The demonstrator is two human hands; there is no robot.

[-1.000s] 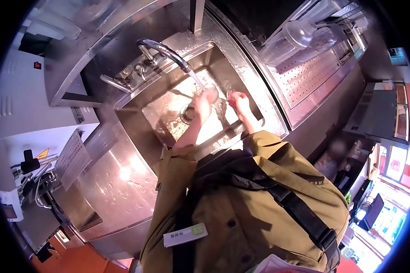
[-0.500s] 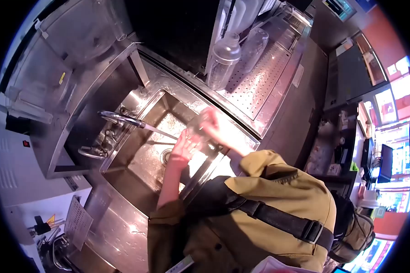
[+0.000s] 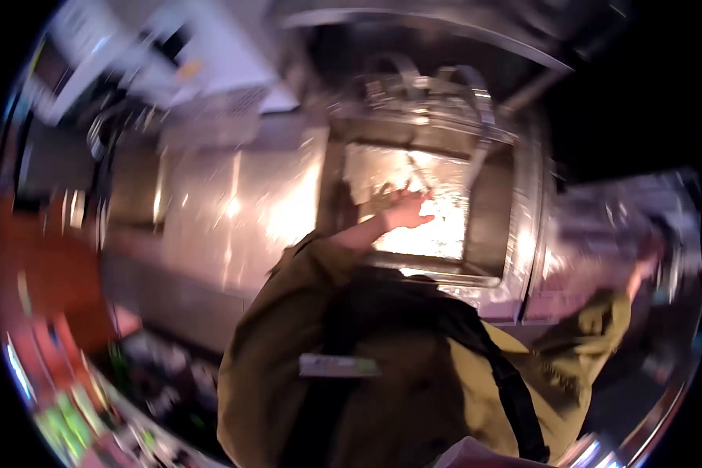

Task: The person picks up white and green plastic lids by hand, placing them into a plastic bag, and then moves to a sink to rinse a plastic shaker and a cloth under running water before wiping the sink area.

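Note:
My left hand (image 3: 409, 210) reaches over the metal sink (image 3: 491, 204), its fingers spread and nothing visible in them. Beyond it the curved metal faucet (image 3: 477, 97) arches over the sink's back right corner, blurred. My right hand (image 3: 646, 259) is stretched out to the far right, past the sink, over the far end of the perforated metal counter (image 3: 581, 261). Motion smears its fingers, and whatever they hold or touch cannot be made out.
A steel counter (image 3: 210, 203) with bright reflections runs left of the sink. A white appliance (image 3: 226, 54) stands at the back left, with a perforated panel (image 3: 225, 109) beside it. A steel shelf edge (image 3: 444, 30) spans the back. Blurred shelves with goods lie at the lower left.
The view has turned, bringing the left counter into sight. My right hand has left my left hand and the sink and swung far right. My left hand remains over the sink.

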